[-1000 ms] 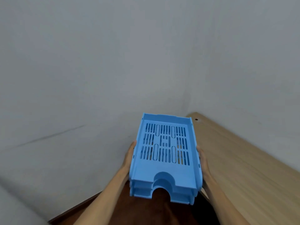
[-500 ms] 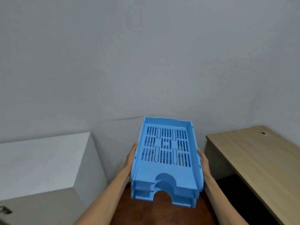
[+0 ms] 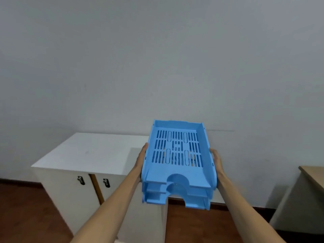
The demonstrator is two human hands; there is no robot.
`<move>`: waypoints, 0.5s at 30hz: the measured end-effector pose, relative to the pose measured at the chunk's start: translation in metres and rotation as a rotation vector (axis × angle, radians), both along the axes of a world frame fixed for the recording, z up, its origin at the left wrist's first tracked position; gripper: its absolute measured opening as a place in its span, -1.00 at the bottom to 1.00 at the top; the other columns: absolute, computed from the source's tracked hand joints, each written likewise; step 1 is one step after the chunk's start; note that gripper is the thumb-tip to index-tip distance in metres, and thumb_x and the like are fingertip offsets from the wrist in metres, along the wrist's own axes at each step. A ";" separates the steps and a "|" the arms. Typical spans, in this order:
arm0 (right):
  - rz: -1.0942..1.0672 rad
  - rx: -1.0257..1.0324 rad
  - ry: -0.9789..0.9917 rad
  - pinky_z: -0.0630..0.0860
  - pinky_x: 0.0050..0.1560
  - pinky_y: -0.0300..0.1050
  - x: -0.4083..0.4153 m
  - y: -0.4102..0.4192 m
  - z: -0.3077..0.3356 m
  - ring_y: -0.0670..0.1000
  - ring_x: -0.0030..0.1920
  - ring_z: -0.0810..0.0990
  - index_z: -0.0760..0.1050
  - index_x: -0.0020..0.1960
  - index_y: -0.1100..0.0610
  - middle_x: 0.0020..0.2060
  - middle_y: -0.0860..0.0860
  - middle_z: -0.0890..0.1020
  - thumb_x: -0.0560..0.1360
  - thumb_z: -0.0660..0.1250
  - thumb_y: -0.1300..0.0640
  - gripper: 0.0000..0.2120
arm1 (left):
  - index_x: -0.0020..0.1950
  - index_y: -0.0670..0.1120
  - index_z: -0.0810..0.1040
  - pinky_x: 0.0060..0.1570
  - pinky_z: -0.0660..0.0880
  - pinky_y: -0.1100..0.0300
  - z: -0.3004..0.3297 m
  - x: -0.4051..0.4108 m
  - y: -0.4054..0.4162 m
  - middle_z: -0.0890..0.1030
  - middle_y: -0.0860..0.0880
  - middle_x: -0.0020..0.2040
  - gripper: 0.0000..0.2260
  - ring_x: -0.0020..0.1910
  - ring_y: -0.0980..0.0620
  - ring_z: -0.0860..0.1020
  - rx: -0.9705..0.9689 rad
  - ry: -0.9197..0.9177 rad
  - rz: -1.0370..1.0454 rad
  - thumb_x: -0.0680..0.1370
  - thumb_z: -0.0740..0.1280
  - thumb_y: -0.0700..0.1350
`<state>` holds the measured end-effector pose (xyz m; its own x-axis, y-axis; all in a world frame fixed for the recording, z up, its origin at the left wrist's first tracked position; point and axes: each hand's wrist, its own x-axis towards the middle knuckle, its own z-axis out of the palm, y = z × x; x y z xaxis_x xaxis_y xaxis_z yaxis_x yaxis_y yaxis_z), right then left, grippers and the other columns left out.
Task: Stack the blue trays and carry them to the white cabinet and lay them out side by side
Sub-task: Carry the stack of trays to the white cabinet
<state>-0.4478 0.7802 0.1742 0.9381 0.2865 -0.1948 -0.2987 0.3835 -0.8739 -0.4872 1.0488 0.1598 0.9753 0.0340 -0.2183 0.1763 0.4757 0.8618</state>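
Note:
A stack of blue slotted trays (image 3: 177, 174) hangs in the air in front of me, its arched cut-out end toward me. My left hand (image 3: 141, 162) grips the stack's left side and my right hand (image 3: 216, 163) grips its right side. The white cabinet (image 3: 91, 153) stands against the wall, below and to the left of the stack. Its flat top is bare and its right part is hidden behind the trays.
The cabinet front has two doors with metal handles (image 3: 80, 180). A wooden desk (image 3: 313, 174) shows at the right edge. A grey wall runs behind everything, and reddish-brown floor (image 3: 21, 207) lies on both sides of the cabinet.
My view has swung left: the white cabinet has come toward the middle and the wooden desk has slid to the right edge. Both hands keep the same hold on the stack.

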 end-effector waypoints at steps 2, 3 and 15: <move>0.017 0.028 0.000 0.56 -0.40 -0.13 0.008 0.027 -0.006 0.10 -0.43 0.61 0.57 -0.09 0.21 -0.35 0.13 0.64 0.49 0.19 -0.15 -0.57 | 0.15 -0.11 0.64 -0.16 0.58 0.02 0.003 -0.012 0.029 0.65 -0.18 -0.08 -0.45 -0.19 -0.15 0.61 0.014 -0.009 0.076 0.51 0.27 0.34; 0.054 0.022 0.006 0.56 -0.41 -0.14 0.004 0.040 -0.004 0.10 -0.44 0.60 0.57 -0.10 0.21 -0.35 0.13 0.64 0.51 0.17 -0.15 -0.57 | 0.10 -0.11 0.64 -0.20 0.58 0.04 0.001 -0.016 0.045 0.65 -0.16 -0.12 -0.48 -0.23 -0.14 0.60 0.016 -0.004 0.108 0.52 0.26 0.32; 0.198 0.008 0.037 0.54 -0.42 -0.14 0.030 0.150 -0.015 0.10 -0.44 0.58 0.56 -0.14 0.20 -0.36 0.14 0.61 0.51 0.14 -0.14 -0.58 | 0.20 -0.12 0.63 -0.18 0.60 0.03 -0.011 -0.014 0.151 0.67 -0.20 -0.04 -0.44 -0.16 -0.17 0.63 0.047 0.036 0.215 0.51 0.29 0.32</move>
<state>-0.4179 0.9305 0.1597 0.8556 0.4663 -0.2248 -0.4007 0.3215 -0.8580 -0.5009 1.1995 0.1485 0.9361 0.2509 -0.2465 0.1066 0.4654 0.8787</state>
